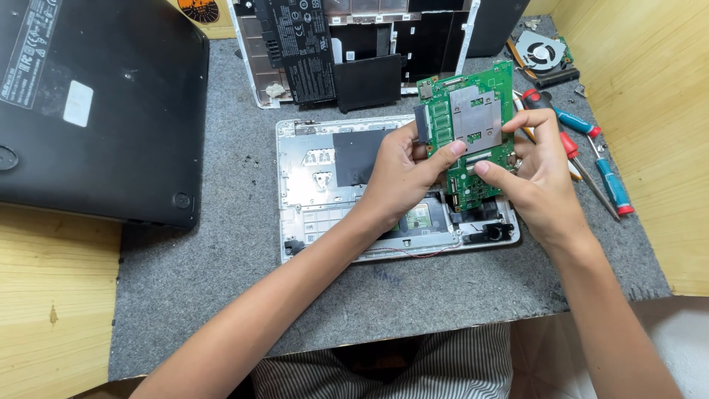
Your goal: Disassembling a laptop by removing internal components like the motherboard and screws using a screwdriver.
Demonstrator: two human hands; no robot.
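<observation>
Both hands hold a green rectangular circuit board (pixel 467 140) upright above the opened silver laptop shell (pixel 310 185) on the grey felt bench mat (pixel 221 273). Left hand (pixel 402 177) grip pinches its left edge; right hand (pixel 535 174) grip clasps the right edge. Red-and-blue-handled screwdrivers (pixel 602 166) lie just right
</observation>
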